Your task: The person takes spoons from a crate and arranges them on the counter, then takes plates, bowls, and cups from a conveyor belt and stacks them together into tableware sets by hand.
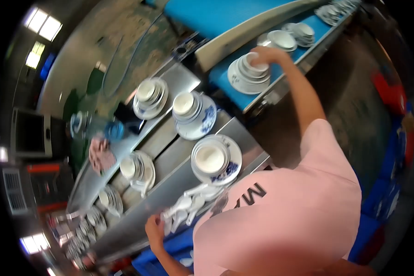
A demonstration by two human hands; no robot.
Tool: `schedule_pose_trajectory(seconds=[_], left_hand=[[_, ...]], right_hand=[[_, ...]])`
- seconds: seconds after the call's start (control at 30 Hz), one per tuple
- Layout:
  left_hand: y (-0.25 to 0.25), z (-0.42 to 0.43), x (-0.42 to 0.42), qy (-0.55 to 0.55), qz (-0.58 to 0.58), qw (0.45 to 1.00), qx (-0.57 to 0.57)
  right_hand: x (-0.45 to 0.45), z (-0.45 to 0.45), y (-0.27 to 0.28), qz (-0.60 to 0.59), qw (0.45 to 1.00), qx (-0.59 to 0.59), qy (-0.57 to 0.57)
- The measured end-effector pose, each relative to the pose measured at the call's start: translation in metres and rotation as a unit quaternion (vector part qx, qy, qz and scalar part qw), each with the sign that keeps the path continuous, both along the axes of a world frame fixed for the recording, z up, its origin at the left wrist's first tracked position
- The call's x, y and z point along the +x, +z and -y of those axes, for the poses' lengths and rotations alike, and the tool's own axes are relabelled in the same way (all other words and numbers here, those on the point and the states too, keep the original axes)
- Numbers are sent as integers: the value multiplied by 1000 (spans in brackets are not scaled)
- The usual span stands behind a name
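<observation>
Up on the blue conveyor belt, my right hand (267, 56) is closed on the rim of the top bowl (254, 63) of a stack. Beneath that stack lies a wide white plate (246, 86). My left hand (155, 227) is low at the edge of the steel counter, fingers curled around the end of a white spoon (166, 221) and partly hidden. Beside it lies a pile of white spoons (193, 202). Between my hands, a blue-patterned plate (225, 177) carries stacked dishes and a bowl (210, 159).
Several more dish sets, such as this bowl stack (184, 103), line the steel track (170, 154). Other stacked bowls (283, 40) ride farther along the belt (225, 85). A pink cloth (101, 154) and a water jug (112, 130) are on the far side. Blue crates (145, 263) stand below.
</observation>
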State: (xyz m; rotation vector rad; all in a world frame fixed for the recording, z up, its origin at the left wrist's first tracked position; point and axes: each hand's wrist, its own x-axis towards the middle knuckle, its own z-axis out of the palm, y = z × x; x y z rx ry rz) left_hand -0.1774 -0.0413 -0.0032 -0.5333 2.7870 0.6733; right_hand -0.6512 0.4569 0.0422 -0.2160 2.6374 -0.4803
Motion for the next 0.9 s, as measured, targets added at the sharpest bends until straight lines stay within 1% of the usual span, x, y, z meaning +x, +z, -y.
schedule_pose_trajectory(seconds=[0.07, 0.13, 0.23, 0.27, 0.33, 0.4, 0.43, 0.47, 0.5, 0.53, 0.57, 0.6, 0.67, 0.73, 0.77, 0.87, 0.9], left_hand=[[2, 2, -1, 5, -3, 1000, 23], [6, 1, -4, 59, -9, 997, 46], [8, 3, -9, 102, -41, 994, 22], [10, 4, -12, 130, -31, 990, 36], [9, 6, -19, 149, -46, 986, 59], [8, 10, -23, 139, -53, 987, 67], [7, 11, -30, 124, -60, 988, 75], [11, 7, -36, 116, -73, 989, 52], [1, 16, -37, 110, -79, 989, 64], [-9, 27, -41, 111, -70, 987, 98], [-2, 19, -51, 145, -82, 979, 114], [5, 16, -62, 181, -40, 967, 176], [10, 2, -84, 238, -59, 938, 246], [0, 3, -103, 250, -82, 919, 295], [-7, 3, -111, 258, -93, 907, 319], [-23, 1, -140, 286, -115, 841, 445], [-24, -4, -149, 299, -128, 817, 477]], right_hand=[[10, 0, -20, 29, 987, -158, 11], [24, 5, -33, -26, 953, -301, 37], [45, 42, -32, 8, 916, -401, 2], [52, 53, -31, 18, 901, -433, -6], [60, 80, -33, 28, 896, -442, 24], [60, 97, -53, 33, 897, -437, 61], [64, 110, -55, -1, 920, -383, 80], [66, 121, -56, -41, 942, -322, 92], [72, 127, -78, -140, 928, -339, 73], [66, 134, -91, -146, 925, -336, 103], [61, 144, -100, -94, 935, -332, 79], [65, 148, -97, -91, 935, -336, 66], [71, 158, -88, -87, 951, -293, 39], [77, 159, -70, -65, 953, -290, 60], [77, 154, -70, -63, 943, -309, 104], [73, 139, -47, -41, 941, -300, 151], [68, 130, -40, -66, 944, -276, 170]])
